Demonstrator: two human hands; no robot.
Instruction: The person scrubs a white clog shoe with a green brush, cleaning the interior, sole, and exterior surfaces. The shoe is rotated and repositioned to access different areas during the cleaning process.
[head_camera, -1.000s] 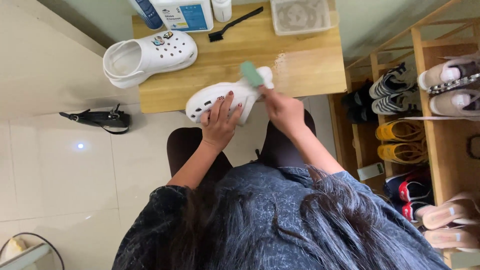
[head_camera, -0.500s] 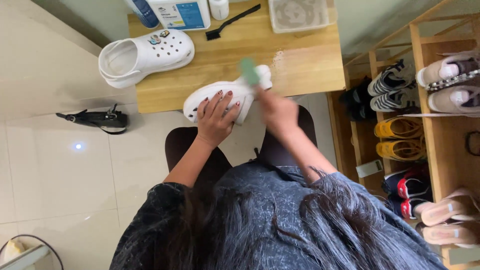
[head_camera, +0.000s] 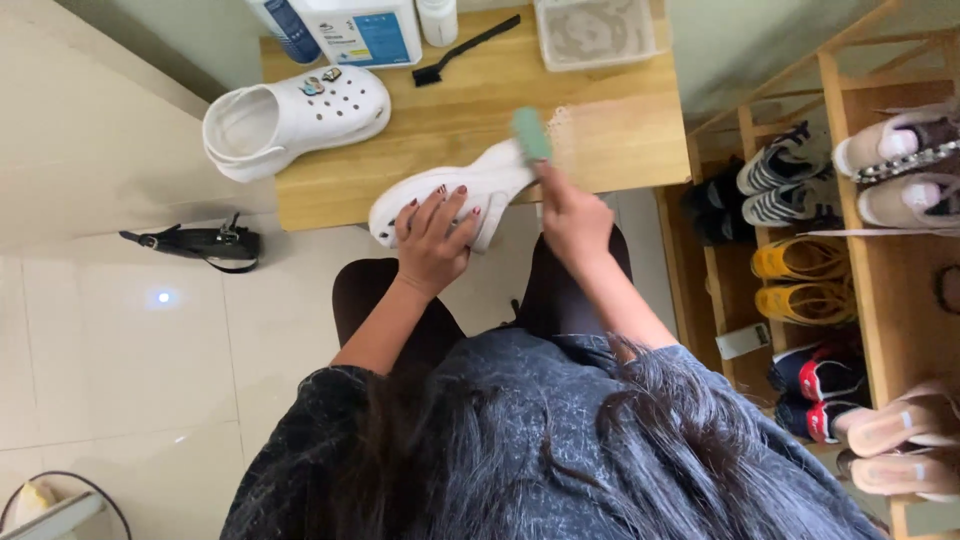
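Since the earlier frames, the green brush (head_camera: 530, 133) has stayed at the far end of the white clog (head_camera: 455, 195) with only a slight shift in position, and the left hand (head_camera: 433, 238) has kept its place on the clog.

Head view:

1. Left hand: lies flat over the near part of the white clog with fingers spread across its upper surface, pressing it down against the front edge of the wooden table (head_camera: 600, 150). The hand is laid on the clog, not clenched around it.

2. Right hand (head_camera: 572, 215): closed around the handle of the green brush. The brush head stands at 12 o'clock from the hand and meets the far end of the clog.

3. White clog: lies tilted, partly overhanging the table edge, above the person's knees.

4. Second white clog (head_camera: 290, 118): rests on the table at 10 o'clock from the held clog, well apart, with small charms on its top.

5. At the far table edge: a black brush (head_camera: 465, 48), a white jug with a blue label (head_camera: 360, 25), and a clear plastic container (head_camera: 595, 30).

6. At 3 o'clock: a wooden shoe rack (head_camera: 880, 300) loaded with several pairs of shoes.

7. At 9 o'clock, on the tiled floor: a black strap (head_camera: 195, 245).
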